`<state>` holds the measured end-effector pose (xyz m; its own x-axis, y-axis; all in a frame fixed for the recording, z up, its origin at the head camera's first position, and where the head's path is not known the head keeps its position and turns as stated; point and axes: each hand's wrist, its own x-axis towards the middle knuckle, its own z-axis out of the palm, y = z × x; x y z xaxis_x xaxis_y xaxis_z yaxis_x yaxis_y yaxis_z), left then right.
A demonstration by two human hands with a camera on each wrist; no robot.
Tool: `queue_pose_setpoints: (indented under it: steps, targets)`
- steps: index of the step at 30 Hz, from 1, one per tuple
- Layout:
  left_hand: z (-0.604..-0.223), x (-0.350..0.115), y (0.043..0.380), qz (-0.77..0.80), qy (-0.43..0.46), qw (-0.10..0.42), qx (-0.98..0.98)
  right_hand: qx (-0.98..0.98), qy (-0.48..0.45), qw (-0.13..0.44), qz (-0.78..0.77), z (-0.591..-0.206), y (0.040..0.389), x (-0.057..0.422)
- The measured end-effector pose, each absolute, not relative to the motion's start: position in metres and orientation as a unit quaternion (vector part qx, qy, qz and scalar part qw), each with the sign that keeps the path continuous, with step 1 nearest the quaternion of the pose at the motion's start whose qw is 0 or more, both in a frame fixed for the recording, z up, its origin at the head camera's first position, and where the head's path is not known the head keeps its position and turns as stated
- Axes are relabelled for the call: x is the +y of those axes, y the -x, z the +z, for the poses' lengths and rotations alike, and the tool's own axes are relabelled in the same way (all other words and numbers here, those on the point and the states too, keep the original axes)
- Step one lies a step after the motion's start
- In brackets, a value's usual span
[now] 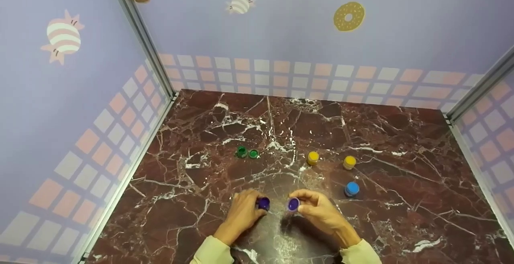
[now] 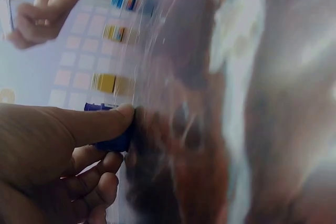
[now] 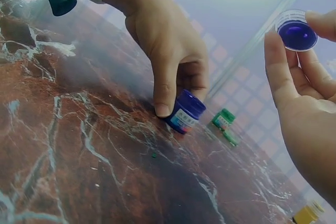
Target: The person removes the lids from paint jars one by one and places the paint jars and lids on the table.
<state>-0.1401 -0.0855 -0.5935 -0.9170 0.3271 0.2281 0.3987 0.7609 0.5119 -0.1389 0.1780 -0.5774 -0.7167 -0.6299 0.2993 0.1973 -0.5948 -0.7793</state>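
Note:
My left hand grips a small purple paint jar between thumb and fingers, low at the table top. The jar is uncapped, and a label shows on its side in the right wrist view. Raised to the right of it, my right hand pinches the jar's round lid by the edge. Purple paint coats the lid's inner side, which faces me in the head view. A gap separates jar and lid.
An uncapped green jar stands farther back, with its green lid beside it. Two yellow-capped jars and a blue-capped jar stand to the right. Patterned panels border the marbled table.

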Motion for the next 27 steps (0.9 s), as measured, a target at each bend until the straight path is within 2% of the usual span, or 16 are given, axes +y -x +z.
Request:
queue_pose_setpoints:
  steps: [8,19,27]
  targets:
    - [-0.591,-0.102,0.156,-0.262,0.154,0.067,-0.95,0.373,0.283,0.233,-0.852,-0.573,0.144,0.189]
    - [-0.589,-0.125,0.178,-0.267,0.093,0.052,-0.958,0.377,0.283,0.174,-0.865,-0.565,0.154,0.21]
    - [-0.584,-0.131,0.188,-0.261,0.054,0.027,-0.963,0.378,0.277,0.165,-0.868,-0.565,0.157,0.214]
